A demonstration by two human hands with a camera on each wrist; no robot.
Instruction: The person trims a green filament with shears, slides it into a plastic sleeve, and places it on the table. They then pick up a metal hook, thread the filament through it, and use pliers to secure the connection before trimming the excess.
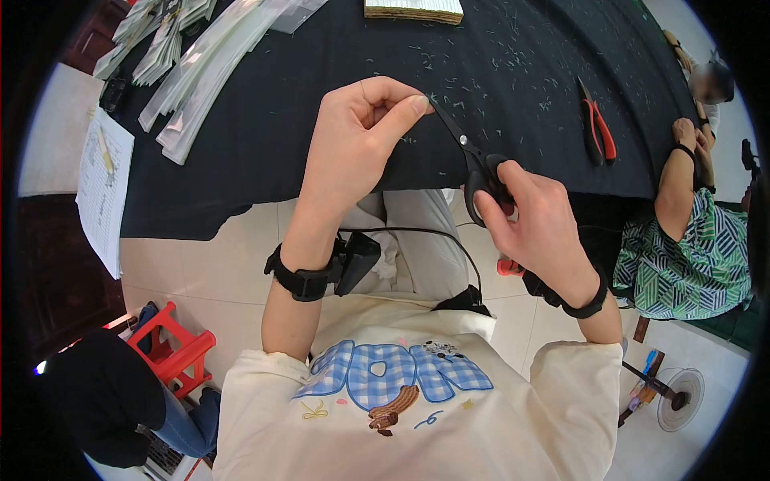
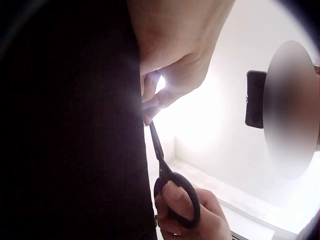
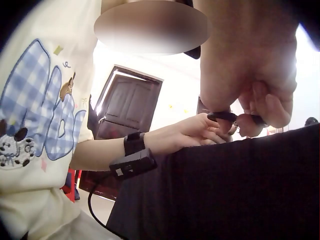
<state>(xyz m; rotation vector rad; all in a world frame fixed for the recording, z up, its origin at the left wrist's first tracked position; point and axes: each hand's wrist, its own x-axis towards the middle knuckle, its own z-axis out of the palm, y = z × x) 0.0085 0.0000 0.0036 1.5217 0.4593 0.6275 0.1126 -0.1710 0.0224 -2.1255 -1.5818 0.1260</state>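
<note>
My right hand [image 1: 539,220] holds black-handled scissors [image 1: 464,141], its thumb and fingers through the loops. The blades point up and left to my left hand [image 1: 353,132]. Thumb and index finger of the left hand pinch a tiny piece right at the scissor tips; it is mostly hidden, and I cannot tell its kind. In the left wrist view the scissors [image 2: 159,150] reach up to those fingertips, close to the black cloth. From the right wrist, the left hand [image 3: 200,131] shows behind the scissor handles at the table edge.
Small clippings [image 1: 457,103] lie scattered over the black tablecloth [image 1: 281,120]. Red-handled pliers [image 1: 597,132] lie to the right. Clear plastic strips [image 1: 210,80], bundles of strips [image 1: 160,50] and a paper sheet [image 1: 104,180] with a pen occupy the left. A block [image 1: 413,10] sits at the back. Another person [image 1: 682,208] sits at right.
</note>
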